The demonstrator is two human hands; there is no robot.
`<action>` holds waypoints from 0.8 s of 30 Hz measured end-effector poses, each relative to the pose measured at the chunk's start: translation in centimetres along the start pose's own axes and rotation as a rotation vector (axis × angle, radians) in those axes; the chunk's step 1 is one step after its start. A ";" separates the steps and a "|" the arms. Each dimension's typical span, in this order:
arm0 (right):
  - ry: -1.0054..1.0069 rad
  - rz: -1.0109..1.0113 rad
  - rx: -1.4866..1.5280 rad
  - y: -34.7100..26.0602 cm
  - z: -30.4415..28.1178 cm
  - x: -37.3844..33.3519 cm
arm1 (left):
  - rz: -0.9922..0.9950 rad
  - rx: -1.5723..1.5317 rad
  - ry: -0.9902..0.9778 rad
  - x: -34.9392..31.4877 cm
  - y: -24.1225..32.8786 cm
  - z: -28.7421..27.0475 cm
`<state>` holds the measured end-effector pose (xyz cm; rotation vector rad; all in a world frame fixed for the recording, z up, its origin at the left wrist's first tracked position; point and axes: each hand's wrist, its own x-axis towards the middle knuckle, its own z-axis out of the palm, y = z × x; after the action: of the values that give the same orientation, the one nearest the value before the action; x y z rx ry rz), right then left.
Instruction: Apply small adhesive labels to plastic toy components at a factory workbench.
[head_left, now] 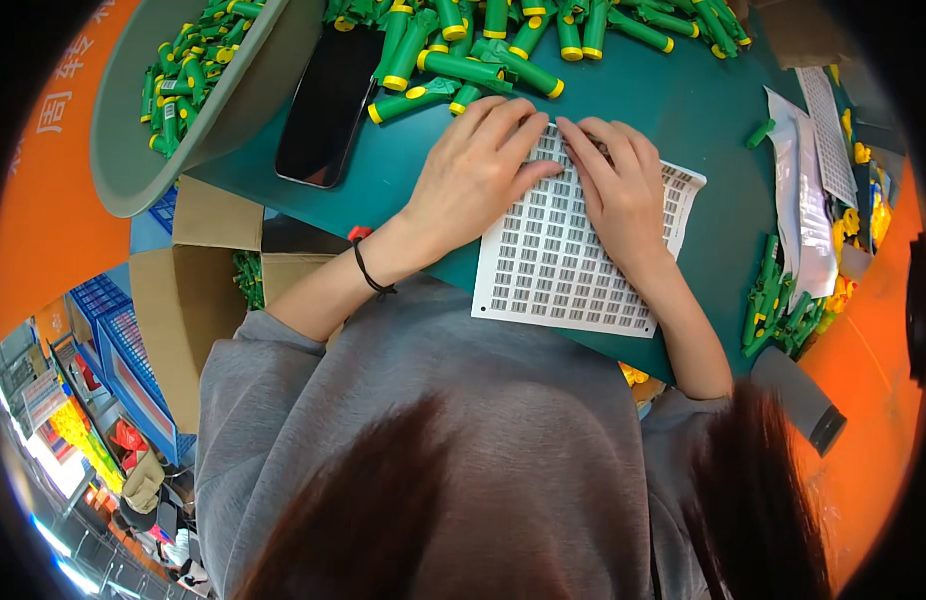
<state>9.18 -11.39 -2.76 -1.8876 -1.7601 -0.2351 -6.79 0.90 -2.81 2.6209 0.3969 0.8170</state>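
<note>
A white sheet of barcode labels (558, 255), printed in rows of small dark blocks, lies on the green tabletop in front of me. Both hands are at its far edge. My left hand (473, 170) has its fingers curled closed over the far left part, its thumb resting across the labels. From the right, my right hand (623, 190) bends its closed fingers at the same edge, close to the left fingertips. Whether a single label is between the fingers cannot be made out. Just beyond lie green tubes with yellow ends (463, 68), touched by neither hand.
A black phone (328, 105) lies left of my hands. A grey-green basin (133, 190) of green tubes stands at the far left, above an open cardboard box (188, 310). At right are a white plastic bag (803, 200) and more green pieces (773, 310) by the table edge.
</note>
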 end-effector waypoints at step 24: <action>0.076 -0.003 0.021 -0.8 1.0 1.0 | -0.028 -0.152 0.058 -0.5 -1.0 -0.4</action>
<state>8.31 -10.00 -2.92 -1.8366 -1.7091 -0.2842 -7.55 1.74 -3.15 2.4510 0.3707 0.8793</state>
